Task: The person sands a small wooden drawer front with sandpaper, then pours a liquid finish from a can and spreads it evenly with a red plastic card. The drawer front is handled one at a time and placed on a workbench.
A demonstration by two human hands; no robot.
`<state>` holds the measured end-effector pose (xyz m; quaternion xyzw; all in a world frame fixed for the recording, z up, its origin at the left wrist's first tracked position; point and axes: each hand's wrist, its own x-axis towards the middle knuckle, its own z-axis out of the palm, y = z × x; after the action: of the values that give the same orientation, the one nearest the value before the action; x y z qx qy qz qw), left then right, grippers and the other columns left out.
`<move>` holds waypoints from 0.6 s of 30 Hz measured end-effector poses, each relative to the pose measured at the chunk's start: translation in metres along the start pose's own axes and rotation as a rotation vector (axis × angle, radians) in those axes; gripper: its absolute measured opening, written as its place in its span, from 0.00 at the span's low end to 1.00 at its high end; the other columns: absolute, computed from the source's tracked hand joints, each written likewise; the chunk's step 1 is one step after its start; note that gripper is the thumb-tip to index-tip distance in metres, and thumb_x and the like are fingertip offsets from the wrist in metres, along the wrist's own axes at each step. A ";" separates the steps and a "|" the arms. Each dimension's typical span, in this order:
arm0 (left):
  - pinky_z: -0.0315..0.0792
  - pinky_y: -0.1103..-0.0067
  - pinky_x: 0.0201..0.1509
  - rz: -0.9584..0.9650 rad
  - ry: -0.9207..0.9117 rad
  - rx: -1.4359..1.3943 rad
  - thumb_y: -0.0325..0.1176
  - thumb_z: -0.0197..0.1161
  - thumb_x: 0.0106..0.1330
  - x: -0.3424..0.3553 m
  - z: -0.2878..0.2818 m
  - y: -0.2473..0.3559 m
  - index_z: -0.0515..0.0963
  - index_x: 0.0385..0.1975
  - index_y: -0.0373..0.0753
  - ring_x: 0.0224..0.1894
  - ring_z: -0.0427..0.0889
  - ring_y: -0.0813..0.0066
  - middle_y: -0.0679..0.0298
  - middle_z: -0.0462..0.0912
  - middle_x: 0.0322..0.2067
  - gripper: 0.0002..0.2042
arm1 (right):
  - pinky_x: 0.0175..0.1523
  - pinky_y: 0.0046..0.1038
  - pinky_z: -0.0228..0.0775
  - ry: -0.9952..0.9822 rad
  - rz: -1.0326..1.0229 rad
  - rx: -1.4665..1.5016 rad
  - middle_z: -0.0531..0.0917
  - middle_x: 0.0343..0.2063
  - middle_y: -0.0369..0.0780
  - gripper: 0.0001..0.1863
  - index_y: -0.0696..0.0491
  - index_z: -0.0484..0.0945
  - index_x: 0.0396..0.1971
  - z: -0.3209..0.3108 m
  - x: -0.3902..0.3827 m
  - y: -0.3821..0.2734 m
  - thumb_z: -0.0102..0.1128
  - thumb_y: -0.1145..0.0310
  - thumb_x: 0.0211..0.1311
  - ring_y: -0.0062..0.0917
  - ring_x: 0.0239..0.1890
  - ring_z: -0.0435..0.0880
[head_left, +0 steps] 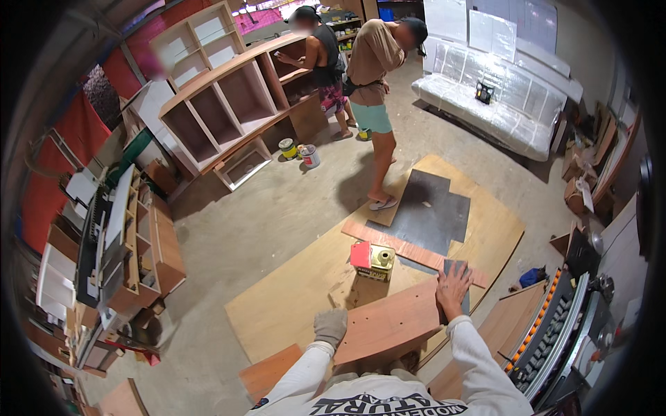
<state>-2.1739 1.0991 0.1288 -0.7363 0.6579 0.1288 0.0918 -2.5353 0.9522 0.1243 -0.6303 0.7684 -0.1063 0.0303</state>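
Note:
My left hand (pixel 329 326), in a grey glove, is closed on the left end of a reddish wooden board (pixel 388 319) with several small holes, low in the view. My bare right hand (pixel 454 291) lies with fingers spread over a narrow grey piece (pixel 458 267) at that board's right end. Just beyond the board a metal can (pixel 378 270) with a red piece (pixel 360 254) on it sits on a plywood sheet (pixel 270 312). A pinkish strip (pixel 361 232) crosses behind the can, beside dark grey sheet pieces (pixel 430 208).
One person (pixel 374 69) stands at the plywood's far edge; another (pixel 319 52) is at an unfinished cabinet (pixel 236 111), near paint cans (pixel 310 157). A wrapped sofa (pixel 485 118) stands back right. Stacked panels (pixel 118 243) line the left, tool trays (pixel 555 319) the right.

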 end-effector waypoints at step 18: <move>0.79 0.53 0.42 0.333 -0.126 -0.519 0.51 0.44 0.79 0.026 0.008 -0.059 0.80 0.42 0.42 0.39 0.87 0.47 0.53 0.86 0.36 0.21 | 0.78 0.63 0.30 -0.210 0.211 -0.036 0.43 0.79 0.59 0.37 0.56 0.57 0.78 0.024 -0.182 -0.186 0.45 0.48 0.78 0.67 0.77 0.41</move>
<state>-2.1132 1.0842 0.1111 -0.6080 0.7075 0.3510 -0.0806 -2.3151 1.0924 0.1229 -0.5542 0.8248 -0.0221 0.1102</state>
